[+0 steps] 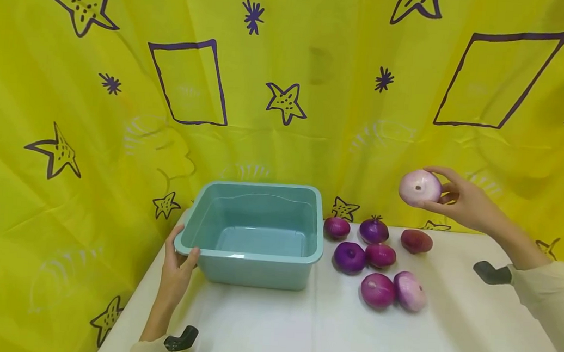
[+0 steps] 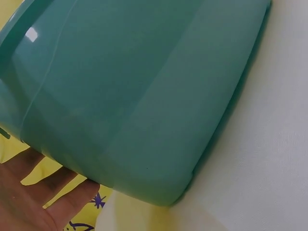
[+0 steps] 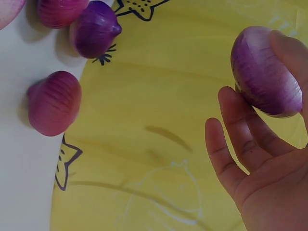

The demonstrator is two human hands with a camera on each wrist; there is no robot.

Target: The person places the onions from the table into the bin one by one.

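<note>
My right hand [image 1: 464, 199] holds up a pale purple onion [image 1: 420, 188] above the table's back right, pinched between thumb and fingers. In the right wrist view this onion [image 3: 264, 72] shows its purple, streaked side, with two fingers spread away from it. My left hand [image 1: 177, 267] grips the near left corner of a teal plastic tub [image 1: 255, 272], thumb over the rim and fingers along the outside. The tub's visible inside holds nothing. From the left wrist, fingertips [image 2: 86, 190] touch the tub's outer wall [image 2: 120, 120].
Right of the tub, several onions lie on the white table [image 1: 261, 327], among them a dark purple onion [image 1: 350, 258], a pale onion [image 1: 410, 291] and a reddish onion [image 1: 416, 241] set apart. A yellow patterned curtain [image 1: 332, 163] hangs behind the table.
</note>
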